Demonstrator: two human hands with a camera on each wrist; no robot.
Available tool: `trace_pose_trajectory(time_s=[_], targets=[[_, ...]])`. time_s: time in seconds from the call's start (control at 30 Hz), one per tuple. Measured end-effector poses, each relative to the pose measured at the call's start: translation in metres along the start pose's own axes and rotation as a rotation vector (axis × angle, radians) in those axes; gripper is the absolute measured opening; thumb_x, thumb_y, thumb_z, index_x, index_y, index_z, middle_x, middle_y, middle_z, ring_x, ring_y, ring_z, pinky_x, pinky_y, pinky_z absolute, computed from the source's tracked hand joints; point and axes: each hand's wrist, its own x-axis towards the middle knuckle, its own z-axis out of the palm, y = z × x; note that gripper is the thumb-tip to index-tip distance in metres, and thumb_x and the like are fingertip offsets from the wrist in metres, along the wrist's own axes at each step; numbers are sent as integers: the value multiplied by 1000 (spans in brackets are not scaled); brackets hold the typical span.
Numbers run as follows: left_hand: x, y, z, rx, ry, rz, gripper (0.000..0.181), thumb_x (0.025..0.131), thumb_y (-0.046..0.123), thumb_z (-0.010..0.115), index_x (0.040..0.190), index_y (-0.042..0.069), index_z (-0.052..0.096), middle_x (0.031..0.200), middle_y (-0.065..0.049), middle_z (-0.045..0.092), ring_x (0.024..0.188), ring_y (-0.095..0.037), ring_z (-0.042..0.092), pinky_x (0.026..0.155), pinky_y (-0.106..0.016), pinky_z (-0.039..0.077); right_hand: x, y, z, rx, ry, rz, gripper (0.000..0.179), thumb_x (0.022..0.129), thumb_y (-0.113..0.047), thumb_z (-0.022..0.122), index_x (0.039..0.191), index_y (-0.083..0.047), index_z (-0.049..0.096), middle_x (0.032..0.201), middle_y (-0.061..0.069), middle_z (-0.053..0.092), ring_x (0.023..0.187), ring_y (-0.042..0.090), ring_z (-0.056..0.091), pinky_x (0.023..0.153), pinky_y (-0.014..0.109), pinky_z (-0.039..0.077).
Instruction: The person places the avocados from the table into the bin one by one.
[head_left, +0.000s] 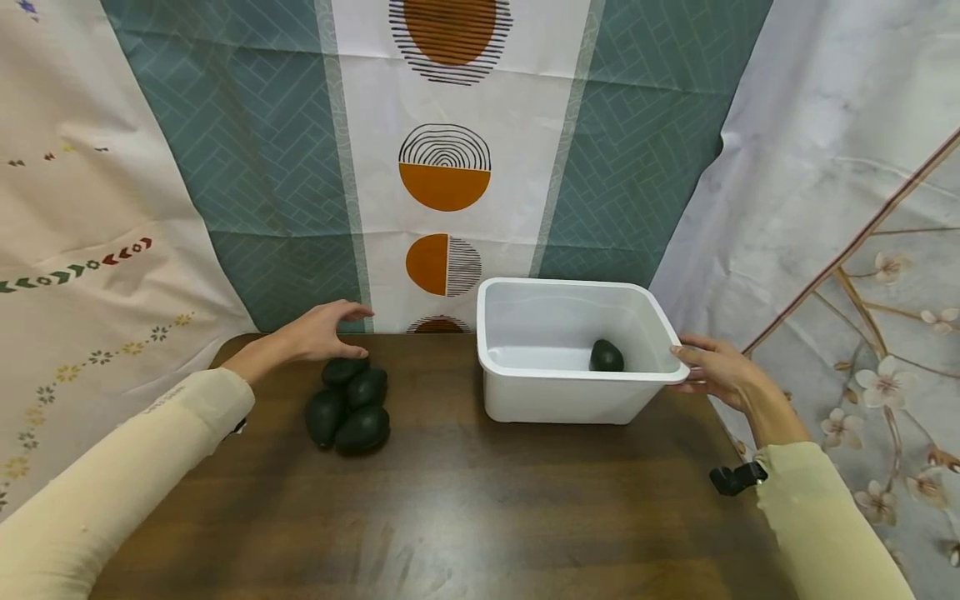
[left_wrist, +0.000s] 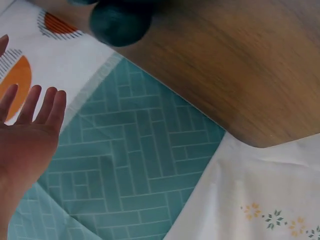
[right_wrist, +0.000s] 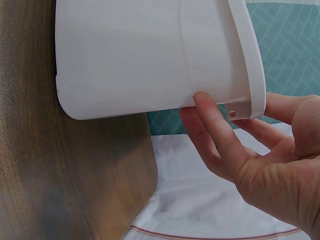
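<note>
Dark oval avocados (head_left: 363, 431), white bin (head_left: 562, 400)
The bin is gripped by the right hand (head_left: 716, 373); the left hand's (head_left: 318, 332) fingers are parted near the avocados.

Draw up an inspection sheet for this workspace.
Surface: brown wooden table, glossy, reflecting light near the front.
Job's things: four dark green oval avocados clustered at left; fifth avocado inside the white rectangular bin, apparently plastic.
Clutter: nothing seen.
Hands: left hand at the cluster's far end, holding nothing, contact unclear; right hand grips the bin's right end.
Cables: nothing seen.
Surroundings: teal-and-white patterned cloth behind, cream embroidered-looking cloth left, white floral cloth right.
</note>
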Motion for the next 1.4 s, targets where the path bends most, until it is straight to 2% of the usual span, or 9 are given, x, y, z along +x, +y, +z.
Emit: trace_pose_trajectory(time_s=[0.33, 0.6, 0.9, 1.07, 1.2, 1.4], targets=[[-3, -9, 3, 53, -46, -6, 72, 92, 32, 84, 151, 3, 54, 147, -23, 55, 135, -46, 52, 109, -66, 44, 0, 1, -1, -12, -2, -1, 78, 113, -25, 53, 165, 9, 6, 132, 19, 55, 96, 17, 74, 94, 48, 60], [-2, -17, 11, 123, -70, -26, 73, 91, 32, 85, 151, 4, 54, 148, -25, 53, 137, -50, 50, 109, -68, 42, 3, 1, 0, -15, 5, 2, 79, 113, -27, 54, 167, 6, 8, 136, 22, 54, 97, 17, 74, 90, 44, 62], [-2, -26, 23, 173, -101, -27, 67, 88, 21, 87, 143, -4, 57, 137, -32, 60, 128, -55, 55, 105, -67, 46, 1, 2, 0, -20, 10, -1, 76, 113, -26, 53, 166, 7, 9, 136, 23, 54, 96, 16, 74, 88, 43, 63], [0, -31, 30, 166, -130, -82, 61, 89, 15, 84, 140, -5, 58, 137, -32, 60, 129, -54, 55, 104, -65, 47, 1, 3, 1, -20, 10, -4, 79, 113, -28, 53, 166, 7, 6, 141, 27, 49, 95, 15, 74, 88, 41, 63], [4, -37, 35, 193, -160, -122, 60, 90, 18, 84, 139, -6, 58, 137, -31, 61, 129, -54, 55, 104, -63, 48, 0, 3, 1, -22, 11, -1, 79, 113, -28, 52, 166, 8, 5, 144, 30, 45, 95, 15, 73, 88, 42, 63], [6, -49, 40, 217, -172, -175, 56, 89, 23, 84, 130, -6, 61, 126, -30, 64, 118, -51, 60, 96, -59, 52, 0, 3, 2, -18, 18, -6, 77, 114, -27, 52, 166, 8, 7, 142, 29, 47, 94, 15, 73, 87, 40, 63]])
